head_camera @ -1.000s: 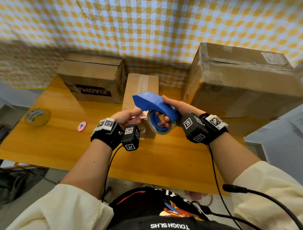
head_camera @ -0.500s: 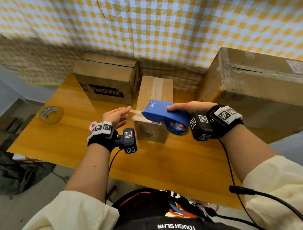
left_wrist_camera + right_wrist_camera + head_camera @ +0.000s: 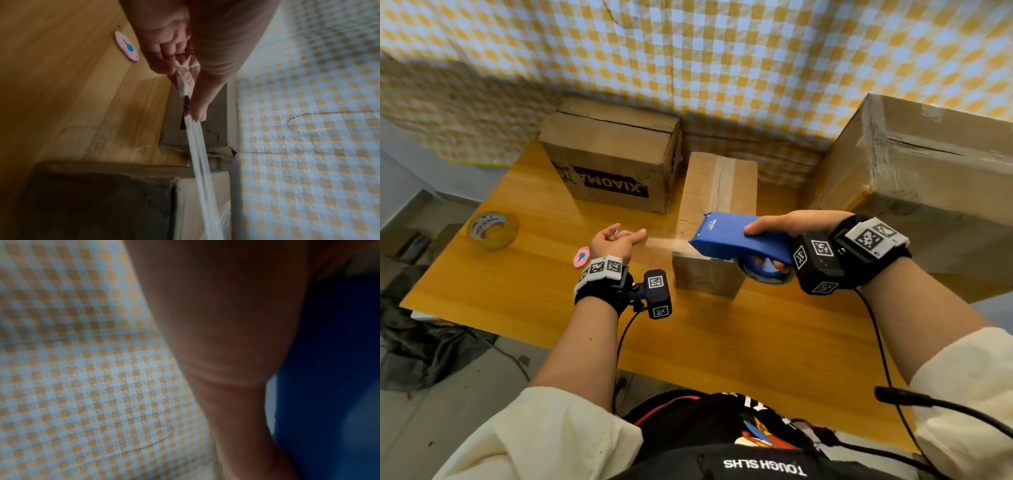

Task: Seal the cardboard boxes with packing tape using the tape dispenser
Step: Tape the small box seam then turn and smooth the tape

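Pulling tape [image 3: 666, 242] taut at frame centre: left hand [image 3: 616, 240] pinching its crumpled end, right hand [image 3: 791, 224] gripping the blue dispenser [image 3: 736, 236] above the small box [image 3: 717, 192]; keeping the strip flat, untwisted.

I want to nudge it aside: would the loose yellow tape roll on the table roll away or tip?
The yellow tape roll lies flat on its side on the table, so a push would probably slide it, not roll it. Low and wide, it looks unlikely to tip. The smooth wood may let it skid.
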